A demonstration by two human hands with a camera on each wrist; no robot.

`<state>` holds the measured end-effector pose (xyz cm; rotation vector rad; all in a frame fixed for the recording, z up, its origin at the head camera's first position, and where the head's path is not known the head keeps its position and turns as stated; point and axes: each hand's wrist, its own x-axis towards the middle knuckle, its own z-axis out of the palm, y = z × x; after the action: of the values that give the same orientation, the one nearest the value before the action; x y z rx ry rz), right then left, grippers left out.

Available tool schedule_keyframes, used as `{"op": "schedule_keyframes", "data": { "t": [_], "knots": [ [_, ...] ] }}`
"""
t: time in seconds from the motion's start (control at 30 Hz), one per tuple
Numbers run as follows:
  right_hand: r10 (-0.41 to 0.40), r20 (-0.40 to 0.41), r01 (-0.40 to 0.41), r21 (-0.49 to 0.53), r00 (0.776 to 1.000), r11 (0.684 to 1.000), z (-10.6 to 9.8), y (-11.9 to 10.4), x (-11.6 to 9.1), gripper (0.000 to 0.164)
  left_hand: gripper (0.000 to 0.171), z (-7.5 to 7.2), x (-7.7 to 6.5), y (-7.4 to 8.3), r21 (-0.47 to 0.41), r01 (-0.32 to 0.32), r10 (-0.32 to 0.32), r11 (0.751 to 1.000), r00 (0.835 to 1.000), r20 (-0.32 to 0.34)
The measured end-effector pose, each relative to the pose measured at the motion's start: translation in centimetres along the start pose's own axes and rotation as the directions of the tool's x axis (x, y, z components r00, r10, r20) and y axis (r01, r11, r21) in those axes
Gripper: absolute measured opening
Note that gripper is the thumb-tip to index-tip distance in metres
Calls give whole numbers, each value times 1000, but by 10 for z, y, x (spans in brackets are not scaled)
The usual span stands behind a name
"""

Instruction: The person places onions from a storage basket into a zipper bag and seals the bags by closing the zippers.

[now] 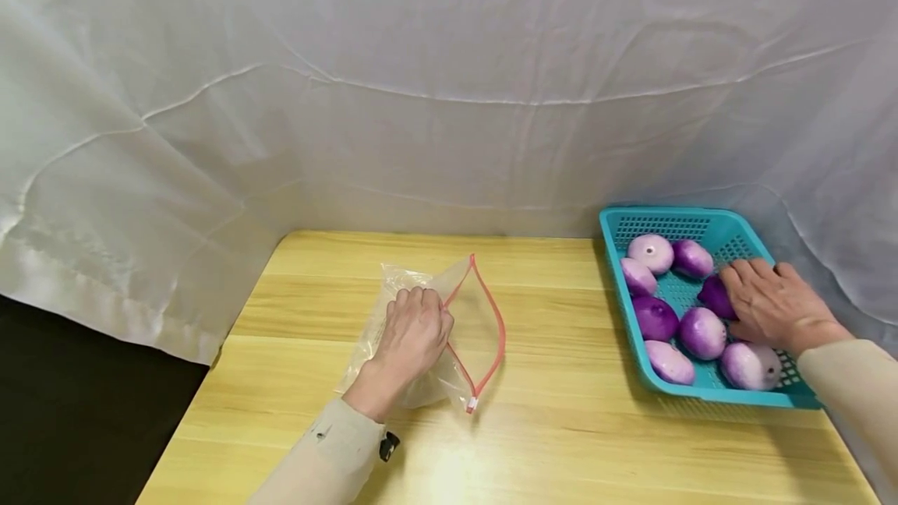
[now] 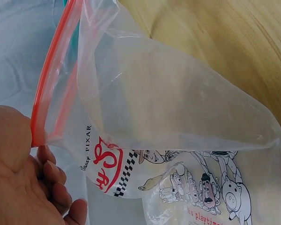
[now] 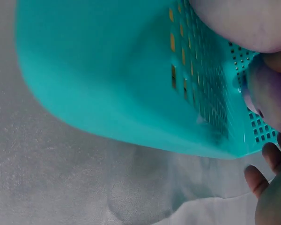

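A clear zip bag (image 1: 421, 380) with a red zip edge lies on the table, its mouth spread and facing right. My left hand (image 1: 414, 333) pinches the near side of that mouth; in the left wrist view the thumb presses on the red zip strip (image 2: 49, 70). Printed cartoon figures show on the plastic. Over at the right, my right hand (image 1: 775, 302) reaches into a turquoise basket (image 1: 624, 310) and grips a dark purple onion (image 1: 715, 297). In the right wrist view this onion (image 3: 271, 93) sits between thumb and fingers, partly cut off by the frame.
Several other purple and pale onions (image 1: 701, 333) lie in the basket around the right hand. A white slider (image 1: 472, 404) sits at the near end of the bag's zip. The wooden table (image 1: 561, 443) meets a hanging grey-white cloth (image 1: 449, 139) at the back.
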<state>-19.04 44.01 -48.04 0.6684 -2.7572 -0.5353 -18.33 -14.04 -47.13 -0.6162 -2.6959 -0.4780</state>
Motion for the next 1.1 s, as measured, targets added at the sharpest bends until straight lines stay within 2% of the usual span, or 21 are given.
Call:
{"op": "schedule_keyframes", "data": {
  "t": [0.17, 0.33, 0.67, 1.0, 1.1],
  "knots": [
    [-51, -106, 50, -16, 993, 999, 0, 1, 1, 81, 25, 0, 1, 0, -3, 0, 0, 1000, 1000, 7],
    [-56, -169, 53, -24, 984, 998, -6, -1, 8, 103, 24, 1, 2, -1, 6, 0, 0, 1000, 1000, 12],
    [-68, -241, 61, -35, 968, 998, -42, -13, 38, 98, 24, -1, 5, -2, 0, 8, -8, 1000, 1000, 21],
    [-114, -418, 131, 13, 901, 991, -88, -38, 76, 70, 22, -3, 8, -2, 12, 7, -7, 1000, 1000, 13],
    [-151, -486, 173, 1, 861, 985, -98, -48, 86, 64, 23, -3, 8, -2, 14, 8, -8, 1000, 1000, 6]
  ]
}}
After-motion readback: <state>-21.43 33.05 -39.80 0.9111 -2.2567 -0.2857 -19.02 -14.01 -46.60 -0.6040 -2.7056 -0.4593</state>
